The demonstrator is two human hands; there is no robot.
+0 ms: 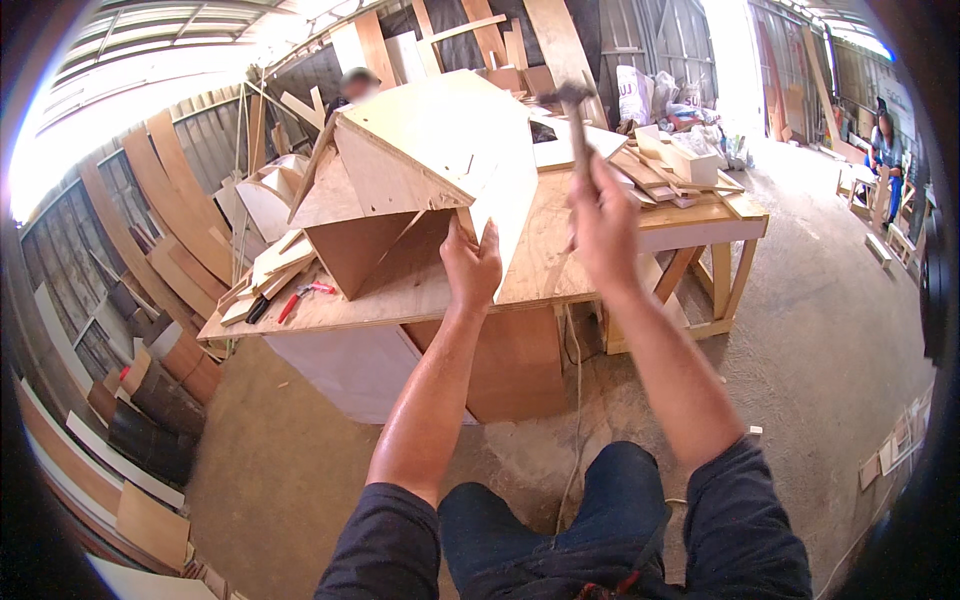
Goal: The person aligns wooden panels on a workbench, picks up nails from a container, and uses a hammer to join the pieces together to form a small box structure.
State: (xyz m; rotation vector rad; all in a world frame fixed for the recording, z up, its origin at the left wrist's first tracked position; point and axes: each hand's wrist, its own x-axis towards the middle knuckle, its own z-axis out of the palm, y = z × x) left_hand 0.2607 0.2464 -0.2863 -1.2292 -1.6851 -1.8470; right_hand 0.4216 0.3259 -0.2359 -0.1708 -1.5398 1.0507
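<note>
A pale plywood box-like structure (385, 165), with an angled top panel and an open compartment facing me, sits on the wooden worktable (535, 285). My left hand (471, 260) grips the front edge at the compartment's right side, fingers closed on the panel. My right hand (608, 220) is closed around the handle of a hammer (577, 125), raised to the right of the structure with its head up; hand and hammer are slightly blurred. Red-handled pliers (300, 296) and a dark-handled tool (258, 308) lie at the table's left front.
Loose boards (672, 165) are piled on the table's right. A person (350, 92) stands behind the structure; another person (883, 150) is at the far right. Plywood sheets (175, 215) lean on the left wall. A cord (575, 400) hangs from the table to the floor.
</note>
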